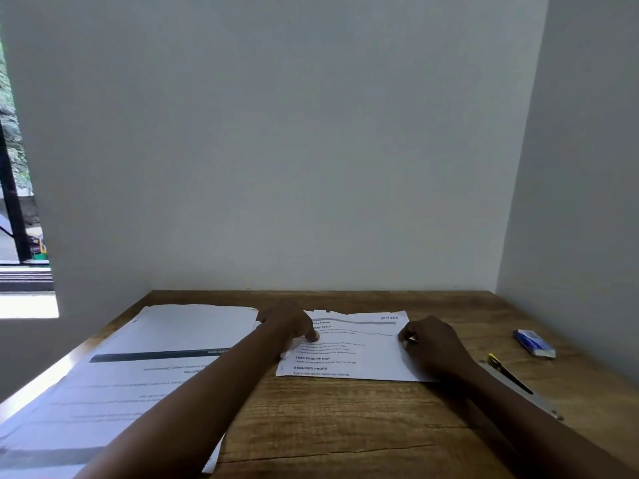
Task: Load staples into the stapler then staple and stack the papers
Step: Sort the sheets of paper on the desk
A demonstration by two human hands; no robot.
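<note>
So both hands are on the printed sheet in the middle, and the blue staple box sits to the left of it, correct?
Not quite. In the head view the blue staple box sits to the right of the printed sheet; both hands, left and right, are on it.

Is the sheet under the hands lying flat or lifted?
Flat: the sheet lies spread on the desk, printed side up, both hands resting on it.

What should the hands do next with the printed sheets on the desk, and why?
Probably square the printed sheets under both hands, then send the right hand to the stapler lying beside that forearm. The left hand already presses the sheets down, and no hand holds the stapler yet. Whether it is loaded cannot be told; the blue staple box lies farther right.
</note>
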